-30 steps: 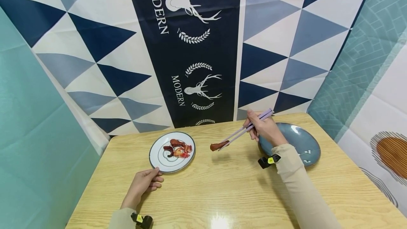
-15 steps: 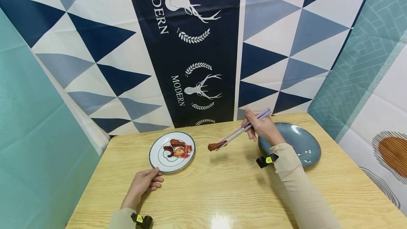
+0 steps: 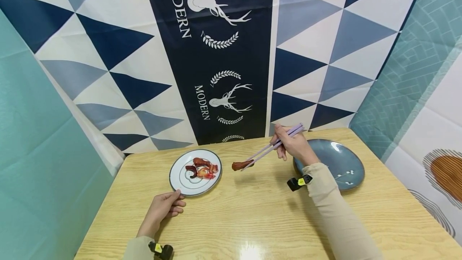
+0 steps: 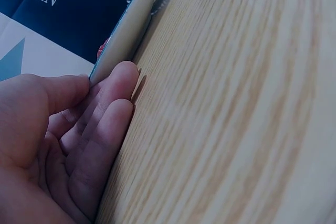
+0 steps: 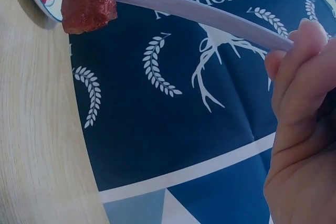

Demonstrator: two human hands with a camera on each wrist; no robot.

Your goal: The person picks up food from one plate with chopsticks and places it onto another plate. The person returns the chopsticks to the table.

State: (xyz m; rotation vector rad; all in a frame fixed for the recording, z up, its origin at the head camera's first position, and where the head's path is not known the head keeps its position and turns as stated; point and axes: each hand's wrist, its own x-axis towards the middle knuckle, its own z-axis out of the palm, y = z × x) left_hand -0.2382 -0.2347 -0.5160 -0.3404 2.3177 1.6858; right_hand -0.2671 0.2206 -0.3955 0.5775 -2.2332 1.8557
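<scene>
My left hand [image 3: 162,210] pinches the near rim of a white plate [image 3: 175,175] with a dark edge line, thumb on top and fingers under it. The left wrist view shows this grip on the plate [image 4: 123,38] close up. Several reddish-brown food pieces [image 3: 200,162] lie on that plate. My right hand [image 3: 296,147] holds pale purple chopsticks [image 3: 295,130]. Between their tips hangs a brown piece of meat [image 3: 238,166], above the table and right of the white plate. In the right wrist view the meat [image 5: 86,11] is glossy and reddish, clasped by the chopsticks [image 5: 184,9].
A larger blue-grey plate [image 3: 348,163] with a white blossom pattern stands at the right, partly behind my right hand and sleeve. The wooden table [image 3: 223,220] meets a patterned cloth wall [image 3: 231,59] at the back. Teal cloth [image 3: 39,163] hangs on the left.
My right hand has moved slightly left, carrying the chopsticks and meat closer to the white plate. The left hand and white plate have stayed in place.
</scene>
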